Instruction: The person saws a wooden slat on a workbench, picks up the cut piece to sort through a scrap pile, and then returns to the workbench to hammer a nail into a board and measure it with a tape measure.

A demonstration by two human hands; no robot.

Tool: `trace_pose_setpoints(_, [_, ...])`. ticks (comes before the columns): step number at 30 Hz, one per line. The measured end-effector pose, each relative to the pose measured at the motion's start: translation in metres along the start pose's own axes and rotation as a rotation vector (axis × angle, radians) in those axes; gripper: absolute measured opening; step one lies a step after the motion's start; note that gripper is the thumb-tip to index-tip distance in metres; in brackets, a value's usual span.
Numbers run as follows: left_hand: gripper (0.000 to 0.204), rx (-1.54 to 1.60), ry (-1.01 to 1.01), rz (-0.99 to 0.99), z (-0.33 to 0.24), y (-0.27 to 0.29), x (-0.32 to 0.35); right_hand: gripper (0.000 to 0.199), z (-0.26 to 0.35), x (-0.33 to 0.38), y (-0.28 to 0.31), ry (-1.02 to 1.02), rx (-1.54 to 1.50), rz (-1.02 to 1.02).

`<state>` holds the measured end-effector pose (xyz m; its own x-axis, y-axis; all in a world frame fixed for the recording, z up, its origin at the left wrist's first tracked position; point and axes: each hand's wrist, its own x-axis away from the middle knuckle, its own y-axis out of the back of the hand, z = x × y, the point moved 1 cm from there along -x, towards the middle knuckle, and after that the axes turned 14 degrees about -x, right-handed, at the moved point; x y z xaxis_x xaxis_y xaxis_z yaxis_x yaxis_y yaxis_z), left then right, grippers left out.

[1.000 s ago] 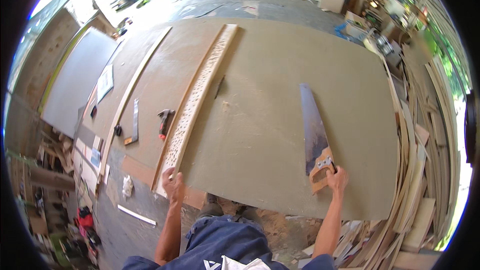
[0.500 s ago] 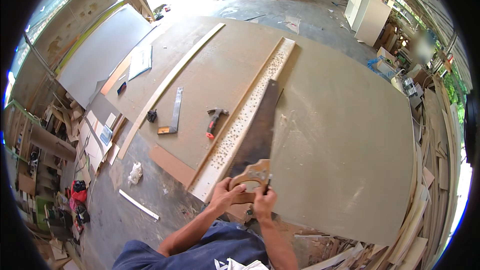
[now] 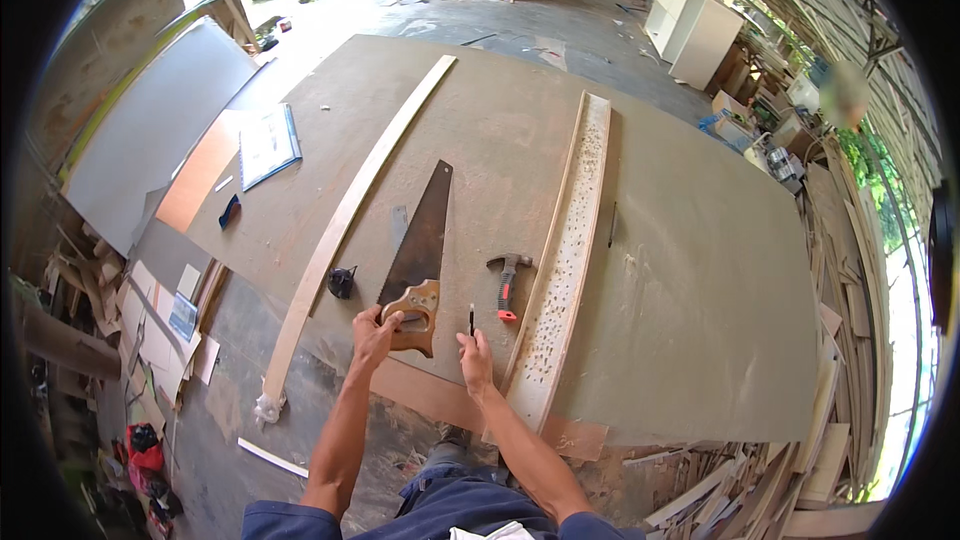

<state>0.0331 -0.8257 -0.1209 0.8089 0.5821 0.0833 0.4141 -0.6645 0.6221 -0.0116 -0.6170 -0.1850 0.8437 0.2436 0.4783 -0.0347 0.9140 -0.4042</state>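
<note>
My left hand (image 3: 373, 338) grips the wooden handle of a handsaw (image 3: 418, 240), whose blade points away from me over the table. Beneath the blade, a try square (image 3: 400, 220) is mostly hidden; only a bit of its metal shows. My right hand (image 3: 476, 358) pinches a thin black pen-like tool (image 3: 472, 321) that stands upright with a light tip. To its right a claw hammer (image 3: 508, 285) with a red and black grip lies on the tabletop (image 3: 700, 290). Further right is a long, narrow, edged board (image 3: 563, 270) with a speckled white face.
A long pale wood strip (image 3: 365, 185) and a black tape measure (image 3: 341, 282) lie left of the saw. Beyond the strip are a blue-edged folder (image 3: 270, 147) and a small dark blue object (image 3: 230, 211). A thin dark stick (image 3: 612, 225) lies right of the speckled board. Offcuts (image 3: 720, 490) heap below the table's right end.
The saw has moved left, off the speckled board and over the try square. My right hand has come away from its handle, still holding the black pen-like tool. The view has shifted.
</note>
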Motion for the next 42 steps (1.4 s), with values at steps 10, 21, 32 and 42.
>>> trace_pose_setpoints(10, [0.031, -0.12, -0.005, -0.186, 0.033, -0.007, -0.085, 0.073, 0.008, -0.043, -0.024, 0.433, 0.413, -0.147])
trace_pose_setpoints(21, [0.042, -0.347, -0.173, -0.341, 0.034, -0.033, -0.019, 0.034, 0.018, 0.141, 0.105, 0.649, 0.324, -0.398])
trace_pose_setpoints(32, [0.053, -0.246, -0.514, 0.154, -0.08, -0.136, 0.0, 0.043, -0.026, 0.2, 0.235, 0.267, 0.218, -1.207])
trace_pose_setpoints(42, [0.068, -0.459, -0.264, 0.349, -0.114, -0.192, -0.028, 0.027, -0.022, 0.185, 0.244, 0.437, -0.505, -0.85])
